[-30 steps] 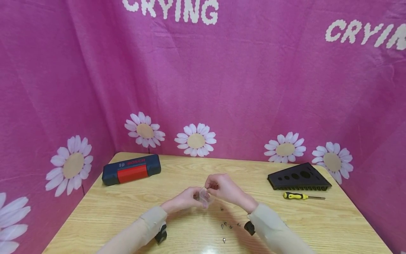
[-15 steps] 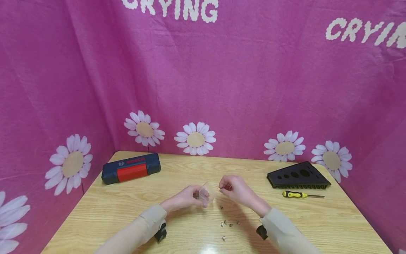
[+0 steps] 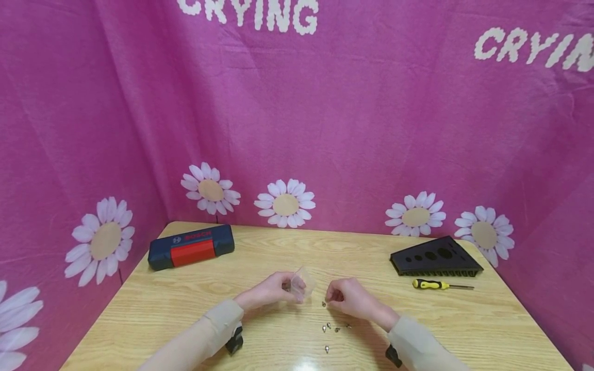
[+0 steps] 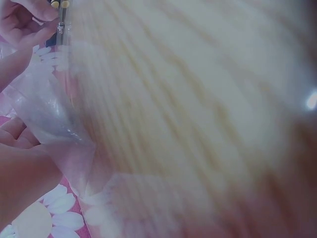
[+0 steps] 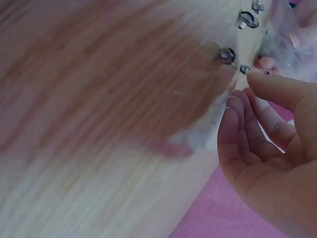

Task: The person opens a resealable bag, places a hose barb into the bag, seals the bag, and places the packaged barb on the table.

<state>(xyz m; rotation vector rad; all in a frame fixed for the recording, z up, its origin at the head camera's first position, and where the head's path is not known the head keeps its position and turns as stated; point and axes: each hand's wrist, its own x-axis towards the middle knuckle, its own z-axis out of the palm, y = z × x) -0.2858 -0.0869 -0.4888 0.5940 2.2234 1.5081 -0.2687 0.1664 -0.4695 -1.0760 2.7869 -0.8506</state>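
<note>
My left hand (image 3: 277, 288) holds a clear plastic bag (image 3: 302, 283) above the table, its fingers curled round the bag's side. In the left wrist view the bag (image 4: 54, 116) bulges out from the hand, and its contents are hard to make out. My right hand (image 3: 355, 298) is low over the table, thumb and fingertips just beside a small metal screw (image 3: 323, 304). In the right wrist view that screw (image 5: 244, 69) lies just past the thumb tip, with a gap between thumb and forefinger. Several more small screws (image 3: 328, 325) lie scattered nearer me.
A dark blue and red Bosch case (image 3: 191, 247) lies at the back left of the wooden table (image 3: 185, 309). At the back right are a black holder with round holes (image 3: 436, 257) and a yellow and black screwdriver (image 3: 441, 284). Pink curtains stand behind.
My right hand has moved away from the bag's mouth to the right, then down towards the screw on the table. The left hand with the bag has hardly moved.
</note>
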